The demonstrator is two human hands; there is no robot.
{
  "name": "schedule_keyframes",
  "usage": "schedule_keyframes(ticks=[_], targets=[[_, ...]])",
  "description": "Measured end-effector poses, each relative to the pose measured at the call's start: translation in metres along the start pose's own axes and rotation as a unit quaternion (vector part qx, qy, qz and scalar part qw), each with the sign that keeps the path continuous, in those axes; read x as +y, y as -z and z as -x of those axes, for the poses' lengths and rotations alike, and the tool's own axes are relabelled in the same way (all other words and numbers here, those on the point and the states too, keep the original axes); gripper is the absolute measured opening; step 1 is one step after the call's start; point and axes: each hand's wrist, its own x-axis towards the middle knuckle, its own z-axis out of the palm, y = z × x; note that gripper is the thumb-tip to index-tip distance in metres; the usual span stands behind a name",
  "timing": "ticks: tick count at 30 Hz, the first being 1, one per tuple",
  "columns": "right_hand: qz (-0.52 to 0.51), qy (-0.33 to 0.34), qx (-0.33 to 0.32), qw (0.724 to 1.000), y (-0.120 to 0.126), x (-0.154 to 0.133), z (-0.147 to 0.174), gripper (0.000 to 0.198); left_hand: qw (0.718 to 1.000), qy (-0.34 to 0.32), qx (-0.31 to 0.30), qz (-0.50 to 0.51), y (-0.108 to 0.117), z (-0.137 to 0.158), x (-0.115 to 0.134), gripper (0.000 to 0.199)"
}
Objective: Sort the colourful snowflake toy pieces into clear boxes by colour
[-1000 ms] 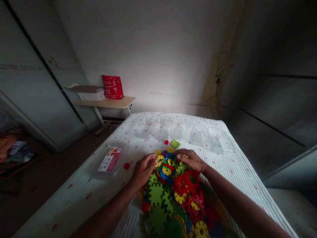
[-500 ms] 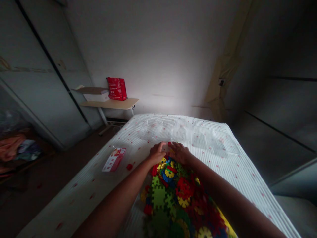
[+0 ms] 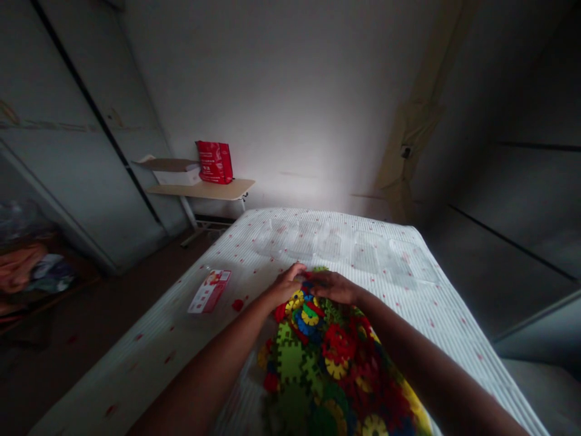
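Observation:
Interlocking plastic building pieces in red, yellow, green and blue lie in a long heap on the bed; a green square piece [image 3: 290, 360], a yellow notched disc [image 3: 336, 368] and a red gear-like piece [image 3: 338, 343] stand out. At the heap's far end my left hand [image 3: 288, 284] rests against its left edge, thumb and fingers apart. Opposite it, my right hand [image 3: 334, 287] lies low over the pieces, fingers stretched toward the left. A small red bit shows in the gap between both hands. The right fingertips are partly dark and blurred.
Clear plastic trays [image 3: 367, 251] stand in a row across the far part of the bed [image 3: 447, 327]. To the left lie a pink-and-white printed card [image 3: 209, 292] and a lone red piece [image 3: 238, 304]. A red bag [image 3: 215, 162] and a box [image 3: 178, 174] sit on a side table [image 3: 213, 189].
My right hand has drawn back slightly toward me, uncovering green pieces beyond it. My left hand has barely shifted. The red bit between the hands sits a little lower.

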Motion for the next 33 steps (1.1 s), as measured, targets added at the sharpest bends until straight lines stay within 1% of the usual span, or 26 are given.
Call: schedule_keyframes(ticks=[2, 4, 6, 8, 11, 14, 17, 20, 22, 24, 28, 30, 31, 33], targets=[[-0.061, -0.014, -0.018, 0.998, 0.003, -0.004, 0.007, 0.051, 0.995, -0.006, -0.027, 0.101, 0.000, 0.006, -0.001, 0.052], [-0.127, -0.008, -0.021, 0.992, 0.006, -0.007, 0.013, 0.046, 0.985, 0.002, -0.047, 0.166, 0.000, 0.013, 0.001, 0.054], [-0.203, 0.001, -0.015, 0.979, 0.008, -0.010, 0.018, 0.041, 0.979, 0.004, -0.050, 0.197, 0.001, 0.018, 0.008, 0.056], [-0.256, 0.013, -0.006, 0.967, 0.009, -0.015, 0.024, 0.037, 0.976, -0.008, -0.052, 0.209, 0.003, 0.021, 0.018, 0.054], [-0.251, 0.033, -0.001, 0.967, 0.011, -0.023, 0.037, 0.033, 0.974, -0.029, -0.078, 0.209, 0.003, 0.027, 0.034, 0.049], [-0.238, 0.035, -0.018, 0.970, 0.013, -0.032, 0.054, 0.032, 0.975, -0.043, -0.117, 0.184, 0.001, 0.034, 0.047, 0.047], [-0.243, 0.024, -0.029, 0.969, 0.014, -0.038, 0.076, 0.032, 0.974, -0.060, -0.153, 0.156, -0.005, 0.044, 0.056, 0.047], [-0.239, 0.023, -0.018, 0.971, 0.015, -0.041, 0.097, 0.031, 0.971, -0.071, -0.182, 0.140, -0.014, 0.057, 0.061, 0.048], [-0.226, 0.021, 0.001, 0.974, 0.018, -0.042, 0.110, 0.031, 0.971, -0.084, -0.190, 0.120, -0.020, 0.067, 0.065, 0.045], [-0.199, 0.015, 0.027, 0.979, 0.021, -0.042, 0.121, 0.031, 0.976, -0.101, -0.178, 0.077, -0.023, 0.078, 0.069, 0.041], [-0.104, 0.015, 0.095, 0.990, 0.020, -0.040, 0.145, 0.031, 0.981, -0.143, -0.119, -0.047, -0.019, 0.105, 0.077, 0.034], [-0.028, 0.033, 0.136, 0.990, 0.012, -0.043, 0.160, 0.033, 0.973, -0.182, -0.084, -0.115, -0.014, 0.122, 0.077, 0.033], [0.018, 0.050, 0.157, 0.986, 0.005, -0.045, 0.168, 0.036, 0.964, -0.208, -0.073, -0.152, -0.013, 0.133, 0.075, 0.033], [0.126, 0.096, 0.186, 0.970, -0.012, -0.053, 0.187, 0.045, 0.935, -0.270, -0.071, -0.219, -0.014, 0.156, 0.068, 0.038]])
